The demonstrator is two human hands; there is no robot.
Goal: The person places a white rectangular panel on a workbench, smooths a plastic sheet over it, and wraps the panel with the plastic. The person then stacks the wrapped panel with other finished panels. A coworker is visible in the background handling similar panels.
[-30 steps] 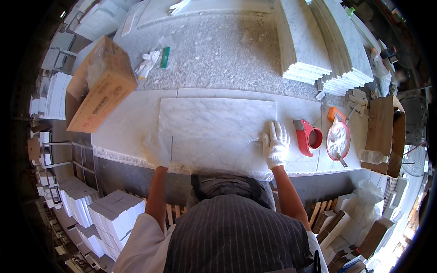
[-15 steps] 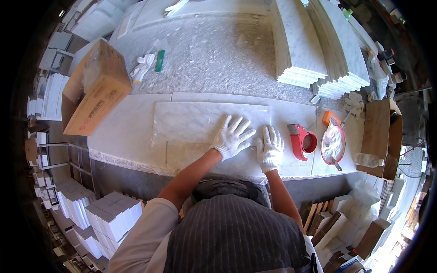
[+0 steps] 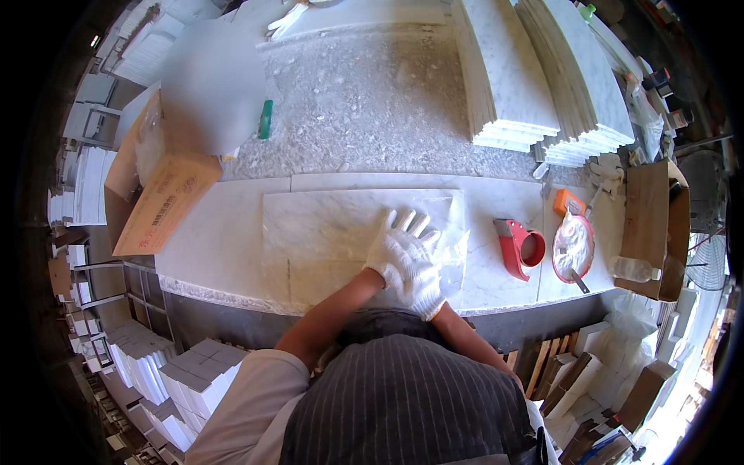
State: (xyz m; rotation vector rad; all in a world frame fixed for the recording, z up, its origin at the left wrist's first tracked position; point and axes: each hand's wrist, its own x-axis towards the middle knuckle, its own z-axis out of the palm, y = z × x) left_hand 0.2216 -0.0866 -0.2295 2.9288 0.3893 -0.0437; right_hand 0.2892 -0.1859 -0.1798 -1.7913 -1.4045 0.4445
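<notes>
Marble slab [image 3: 325, 217] near the middle of the tabletop's [image 3: 203, 225] front edge | done: clear film [image 3: 459, 249] over it | remaining: film's right end wrinkled, not flat; red tape dispenser [image 3: 511, 246] untouched, rightward | left hand [image 3: 398, 252]: fingers spread on film | right hand [image 3: 423, 293]: overlapped by left, finger state cannot be told

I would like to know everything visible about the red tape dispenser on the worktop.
The red tape dispenser appears to lie on its side on the pale worktop, left of the red-rimmed dish. It looks like painted metal or plastic: a red body with a greyish upper-left end, a curved lower part and a round ring, its inside brownish. Whether tape is loaded is unclear. Neither the left hand nor the right hand touches it.
</notes>
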